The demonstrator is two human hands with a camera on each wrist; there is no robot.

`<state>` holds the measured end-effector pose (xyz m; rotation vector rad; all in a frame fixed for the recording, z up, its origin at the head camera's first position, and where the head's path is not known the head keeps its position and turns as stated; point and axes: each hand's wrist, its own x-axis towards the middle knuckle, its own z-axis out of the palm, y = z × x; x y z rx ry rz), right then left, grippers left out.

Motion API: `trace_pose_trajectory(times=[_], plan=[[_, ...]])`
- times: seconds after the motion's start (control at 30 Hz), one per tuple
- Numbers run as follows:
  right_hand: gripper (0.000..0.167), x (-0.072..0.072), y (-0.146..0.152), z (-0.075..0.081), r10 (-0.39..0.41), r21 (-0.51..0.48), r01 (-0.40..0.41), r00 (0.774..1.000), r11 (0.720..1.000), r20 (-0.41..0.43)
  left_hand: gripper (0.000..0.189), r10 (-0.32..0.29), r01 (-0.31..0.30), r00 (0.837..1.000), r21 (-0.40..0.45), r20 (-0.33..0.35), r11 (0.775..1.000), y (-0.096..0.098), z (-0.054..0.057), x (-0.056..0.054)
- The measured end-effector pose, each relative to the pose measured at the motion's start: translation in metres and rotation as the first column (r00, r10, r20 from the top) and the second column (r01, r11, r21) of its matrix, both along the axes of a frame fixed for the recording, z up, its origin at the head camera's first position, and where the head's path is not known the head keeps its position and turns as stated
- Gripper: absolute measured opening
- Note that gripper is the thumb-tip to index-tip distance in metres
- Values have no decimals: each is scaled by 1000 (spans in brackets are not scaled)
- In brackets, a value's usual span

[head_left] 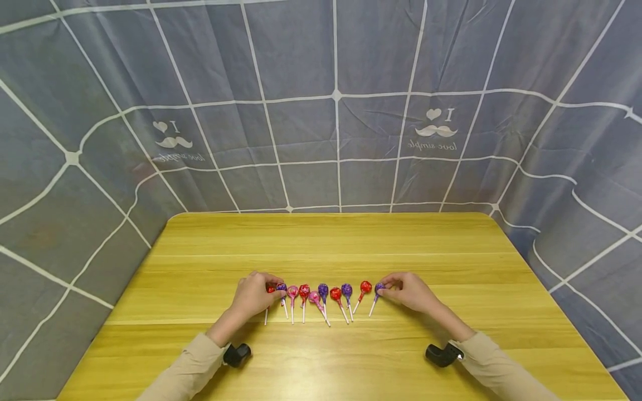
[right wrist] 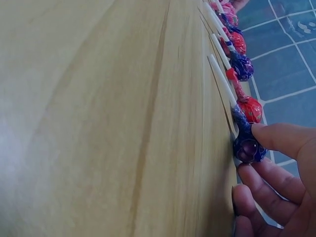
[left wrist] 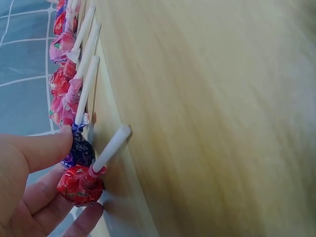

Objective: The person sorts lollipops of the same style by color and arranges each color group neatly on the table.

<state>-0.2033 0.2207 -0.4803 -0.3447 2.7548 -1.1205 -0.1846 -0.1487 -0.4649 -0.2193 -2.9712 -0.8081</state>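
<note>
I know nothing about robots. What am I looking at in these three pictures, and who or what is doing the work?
There is no machine arm here: each grip is a person's own bare one, the left hand and the right hand. The wide picture comes from a camera on the person's head, looking forward and down; the two close ones come from a black wrist camera on each arm. On the wood-patterned table lie ten wrapped lollipops in a row: red, pink and purple. Behind hangs a grey fabric with white lines. The left hand pinches a purple lollipop, second from the left, with a red lollipop beside it. The right hand pinches the rightmost lollipop, also purple.
</note>
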Motion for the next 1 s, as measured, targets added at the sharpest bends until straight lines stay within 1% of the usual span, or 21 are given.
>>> trace_pose_trajectory(times=[0.17, 0.37, 0.67, 0.8, 1.0], plan=[[22, 2, -1, -2, -4, 2, 4, 1000, 1000, -14, 23, 0, 0, 1000, 4, 3, 1000, -1, -3, 0], [24, 3, 1, -4, 5, -16, -6, 1000, 1000, -16, 24, -20, 20, 1000, 25, -1, 999, -3, -4, 3], [26, 0, 6, -4, 26, -48, -24, 999, 999, 28, 23, -35, 35, 999, 48, 5, 998, -7, 0, 3], [27, -2, 7, -3, 45, -65, -43, 998, 997, 32, 24, -25, 22, 999, 81, 30, 996, -8, 3, 1], [27, -5, 10, 2, 40, -48, -38, 999, 998, 25, 25, -28, 26, 999, 110, 24, 994, -14, 9, -2]])
